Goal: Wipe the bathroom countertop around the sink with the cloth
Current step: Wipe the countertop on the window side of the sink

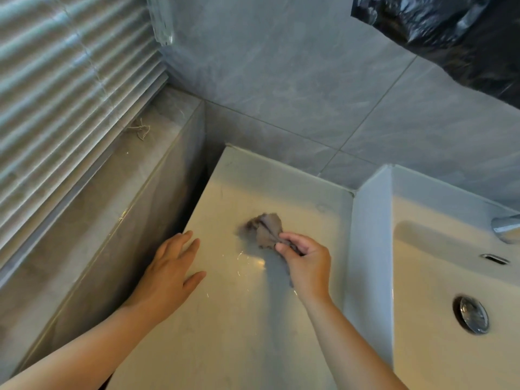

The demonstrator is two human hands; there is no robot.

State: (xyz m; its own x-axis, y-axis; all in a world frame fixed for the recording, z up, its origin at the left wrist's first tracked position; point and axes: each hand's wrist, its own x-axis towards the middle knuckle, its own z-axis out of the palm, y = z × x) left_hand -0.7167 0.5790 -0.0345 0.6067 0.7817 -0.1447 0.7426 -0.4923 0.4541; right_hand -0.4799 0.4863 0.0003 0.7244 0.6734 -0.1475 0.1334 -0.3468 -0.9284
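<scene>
head view: one wide-angle frame looking down at a bathroom corner
counter (233,319): pale glossy slab left of the sink; runs from the tiled back wall toward the camera; light glare just left of the right hand; faint smudges near the back edge
sink (371,249): white raised basin at right; its outer side wall stands along the counter's right edge; basin interior open to view
drain (471,314): chrome plug in the basin floor, lower right
overflow slot (494,259): small chrome slot on the basin's back wall
faucet (506,228): chrome spout, cut off by the right frame edge, above the basin
cloth (264,229): grey-brown rag, bunched; lies on the counter mid-way back, near the sink wall but apart from it; near end gathered in the right hand
right hand (305,261): fingers curled closed, pinching the cloth's near end between thumb and fingers; hand just above or on the counter, cannot tell which; forearm comes in from the lower right
left hand (171,273): flat, fingers stretched and slightly spread, holding nothing; palm down at the counter's left edge, fingertips on the counter; well apart from the cloth
ledge (98,220): grey stone-look window sill left of the counter, higher than it; dark gap between the two
string (140,130): small loose tangle on the ledge near the blind
blind (64,88): horizontal slats, upper left, light coming through
wall tiles (295,80): grey marbled, behind the counter and sink
black plastic bag (455,32): shiny, crumpled, upper right corner; what it covers is hidden
</scene>
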